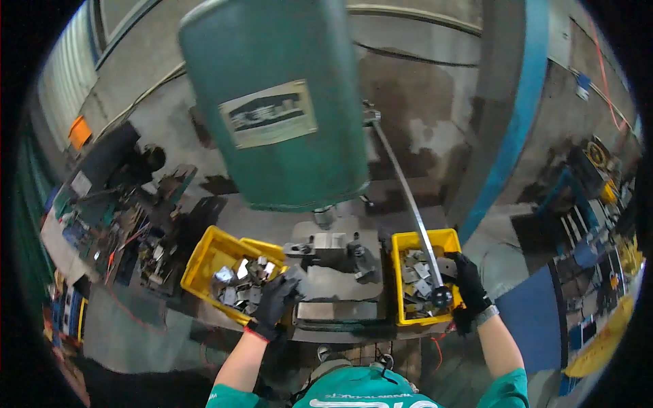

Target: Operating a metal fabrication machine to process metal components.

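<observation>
My left hand [275, 299], in a black glove, is at the inner right edge of the left yellow bin [197, 262]. Its fingers are closed and point toward the machine's work table; a greyish shape shows at their tips, too blurred to name. Small bent metal pieces [245, 279] lie heaped in that bin. Also gloved in black, my right hand [469, 280] is curled at the right rim of the right yellow bin [396, 272], beside the ball-ended lever [416, 211]. What its fingers hold, if anything, is hidden. More metal pieces [416, 272] fill this bin.
A green drill-press-like machine head [272, 102] hangs over a metal fixture [330, 250] on the work table [340, 284] between the bins. The lever slants down across the right bin. A cluttered bench [146, 238] stands left; a blue post [507, 149] rises behind at right.
</observation>
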`<move>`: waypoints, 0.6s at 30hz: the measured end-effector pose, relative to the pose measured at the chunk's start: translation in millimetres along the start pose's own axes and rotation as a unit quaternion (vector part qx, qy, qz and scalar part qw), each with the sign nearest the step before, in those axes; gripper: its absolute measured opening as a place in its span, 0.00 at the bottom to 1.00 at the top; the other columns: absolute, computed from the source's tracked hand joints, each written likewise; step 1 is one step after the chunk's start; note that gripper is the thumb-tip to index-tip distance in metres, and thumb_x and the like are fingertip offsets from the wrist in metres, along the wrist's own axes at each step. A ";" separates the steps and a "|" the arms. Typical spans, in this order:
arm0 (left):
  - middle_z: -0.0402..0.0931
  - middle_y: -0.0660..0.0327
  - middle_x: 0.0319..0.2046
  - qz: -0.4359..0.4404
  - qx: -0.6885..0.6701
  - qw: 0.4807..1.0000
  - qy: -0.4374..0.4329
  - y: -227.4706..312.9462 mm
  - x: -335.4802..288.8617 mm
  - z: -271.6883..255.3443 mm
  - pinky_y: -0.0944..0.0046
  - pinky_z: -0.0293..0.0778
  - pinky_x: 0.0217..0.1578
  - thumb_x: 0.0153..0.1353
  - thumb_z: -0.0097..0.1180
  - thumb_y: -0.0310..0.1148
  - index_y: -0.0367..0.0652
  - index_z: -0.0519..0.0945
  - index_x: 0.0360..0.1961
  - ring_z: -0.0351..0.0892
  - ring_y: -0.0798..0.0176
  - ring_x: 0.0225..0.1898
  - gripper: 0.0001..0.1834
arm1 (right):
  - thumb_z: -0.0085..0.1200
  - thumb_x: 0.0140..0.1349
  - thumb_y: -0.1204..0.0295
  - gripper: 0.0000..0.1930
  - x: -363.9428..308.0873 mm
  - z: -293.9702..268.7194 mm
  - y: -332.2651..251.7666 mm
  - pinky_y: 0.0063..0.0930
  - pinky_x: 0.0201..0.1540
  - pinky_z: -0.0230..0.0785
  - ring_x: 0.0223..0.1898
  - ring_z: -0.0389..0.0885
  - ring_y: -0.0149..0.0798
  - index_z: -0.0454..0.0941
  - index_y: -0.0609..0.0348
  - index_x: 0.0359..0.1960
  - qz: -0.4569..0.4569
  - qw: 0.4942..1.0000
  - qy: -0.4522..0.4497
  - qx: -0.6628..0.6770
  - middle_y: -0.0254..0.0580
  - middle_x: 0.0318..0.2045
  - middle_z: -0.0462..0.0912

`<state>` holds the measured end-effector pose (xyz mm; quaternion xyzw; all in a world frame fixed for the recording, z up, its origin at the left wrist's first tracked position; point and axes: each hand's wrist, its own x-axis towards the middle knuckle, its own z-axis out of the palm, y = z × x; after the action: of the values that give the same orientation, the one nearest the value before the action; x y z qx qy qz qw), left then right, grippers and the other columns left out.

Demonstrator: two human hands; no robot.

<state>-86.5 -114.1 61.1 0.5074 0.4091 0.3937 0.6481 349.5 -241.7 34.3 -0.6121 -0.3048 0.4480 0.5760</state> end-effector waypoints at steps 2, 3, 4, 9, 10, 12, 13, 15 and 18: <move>0.75 0.65 0.36 0.005 -0.018 1.000 -0.006 -5.7 8.4 -3.3 0.68 0.73 0.39 0.61 0.49 0.32 0.38 0.75 0.47 0.75 0.71 0.37 0.15 | 0.50 0.62 0.68 0.23 19.6 -1.8 18.4 0.27 0.56 0.60 0.53 0.68 0.33 0.64 0.63 0.57 -0.087 0.995 0.033 -0.024 0.41 0.54 0.70; 0.76 0.64 0.36 0.004 -0.018 1.000 -0.012 -1.1 10.2 5.0 0.69 0.73 0.38 0.60 0.49 0.33 0.37 0.75 0.47 0.75 0.72 0.36 0.16 | 0.49 0.63 0.69 0.22 26.8 -12.7 29.0 0.27 0.59 0.55 0.58 0.64 0.35 0.64 0.64 0.57 -0.127 0.990 0.041 -0.048 0.43 0.56 0.68; 0.77 0.63 0.35 -0.002 -0.016 1.000 -0.002 0.0 9.5 6.3 0.69 0.73 0.37 0.60 0.50 0.33 0.36 0.75 0.47 0.76 0.71 0.35 0.16 | 0.49 0.63 0.69 0.22 28.9 -7.8 22.0 0.27 0.59 0.56 0.57 0.65 0.35 0.64 0.63 0.57 -0.139 0.989 0.031 -0.036 0.43 0.56 0.68; 0.79 0.61 0.33 0.016 0.120 0.993 0.000 10.2 12.2 15.2 0.70 0.73 0.35 0.60 0.50 0.36 0.33 0.76 0.44 0.78 0.70 0.31 0.17 | 0.49 0.62 0.67 0.22 -16.5 34.6 -64.4 0.27 0.54 0.61 0.50 0.71 0.33 0.65 0.61 0.57 -0.128 0.992 -0.010 0.004 0.42 0.50 0.73; 0.79 0.61 0.32 0.026 0.155 0.988 0.002 11.0 13.2 19.1 0.70 0.73 0.34 0.60 0.50 0.36 0.34 0.76 0.44 0.78 0.70 0.31 0.17 | 0.48 0.62 0.67 0.22 -17.7 37.9 -71.0 0.26 0.51 0.63 0.45 0.74 0.34 0.65 0.61 0.57 -0.136 0.990 -0.024 -0.013 0.42 0.48 0.74; 0.80 0.60 0.31 0.015 0.274 0.961 0.038 14.9 15.9 32.9 0.71 0.73 0.32 0.60 0.50 0.37 0.39 0.77 0.45 0.79 0.70 0.30 0.16 | 0.47 0.63 0.67 0.22 -35.2 58.5 -94.2 0.25 0.50 0.64 0.44 0.74 0.34 0.64 0.61 0.57 -0.145 0.988 -0.052 0.007 0.42 0.47 0.75; 0.80 0.60 0.29 0.068 0.264 0.961 0.046 6.8 20.3 36.4 0.70 0.73 0.31 0.60 0.51 0.37 0.40 0.78 0.44 0.79 0.70 0.29 0.15 | 0.46 0.63 0.67 0.22 -47.2 72.8 -108.2 0.25 0.49 0.65 0.43 0.75 0.33 0.64 0.61 0.58 -0.151 0.986 -0.067 0.017 0.41 0.46 0.75; 0.79 0.59 0.26 0.191 0.355 0.913 0.064 -9.6 30.8 39.5 0.66 0.72 0.27 0.57 0.54 0.37 0.43 0.79 0.40 0.78 0.65 0.25 0.12 | 0.45 0.63 0.67 0.23 -67.2 94.4 -127.5 0.25 0.47 0.66 0.42 0.75 0.33 0.61 0.59 0.60 -0.152 0.984 -0.089 0.024 0.41 0.45 0.76; 0.77 0.57 0.21 0.324 0.461 0.815 0.134 -24.3 47.3 45.3 0.60 0.69 0.22 0.53 0.57 0.37 0.46 0.78 0.30 0.76 0.57 0.21 0.08 | 0.45 0.63 0.68 0.25 -82.5 114.9 -144.6 0.24 0.44 0.67 0.40 0.75 0.30 0.58 0.57 0.62 -0.144 0.978 -0.141 0.052 0.41 0.44 0.76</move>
<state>-25.3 -89.7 38.0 0.7923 0.4379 0.4100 0.1118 232.7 -243.6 199.4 -0.4617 -0.4445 0.4576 0.6163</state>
